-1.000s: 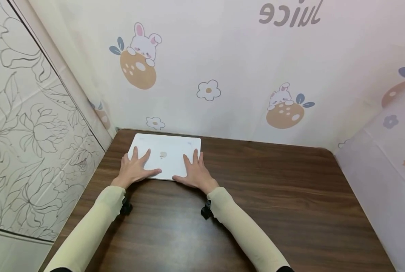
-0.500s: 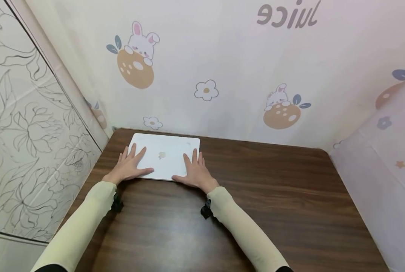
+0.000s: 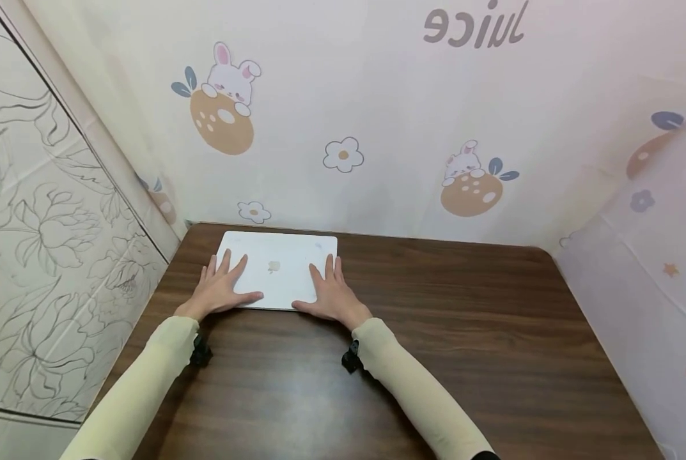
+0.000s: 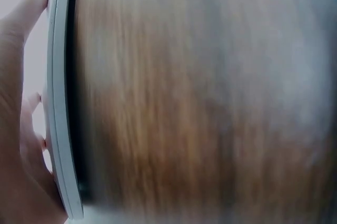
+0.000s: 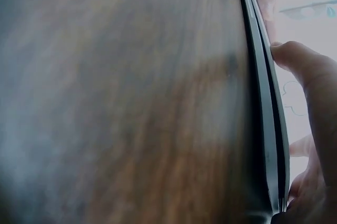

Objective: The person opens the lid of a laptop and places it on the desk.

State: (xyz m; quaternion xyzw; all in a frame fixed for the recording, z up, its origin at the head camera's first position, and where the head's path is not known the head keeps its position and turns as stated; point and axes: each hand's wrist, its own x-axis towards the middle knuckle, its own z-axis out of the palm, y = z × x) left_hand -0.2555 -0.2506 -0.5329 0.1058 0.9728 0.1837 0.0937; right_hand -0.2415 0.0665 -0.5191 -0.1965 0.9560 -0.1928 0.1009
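A white laptop (image 3: 279, 281) with an apple-shaped logo lies flat, lid down, near the far left of the table. My left hand (image 3: 218, 291) rests with spread fingers on its left side, the thumb along the front edge. On the right side my right hand (image 3: 332, 295) lies the same way, fingers spread on the lid. From the left wrist, the laptop's edge (image 4: 60, 97) shows as a thin seam beside the left hand (image 4: 13, 129). In the right wrist view a dark gap runs between lid and base (image 5: 268, 145), the right thumb (image 5: 297, 58) touching the lid.
The brown wood-grain table (image 3: 435, 332) extends right and towards me. Behind it hangs a printed curtain (image 3: 400, 108) with rabbits, flowers and reversed lettering. A flower-patterned panel (image 3: 49, 211) stands on the left. Each wrist carries a black camera.
My left hand has slid a little left, towards the laptop's left edge. The right hand and the laptop stay in place; the head view has shifted slightly.
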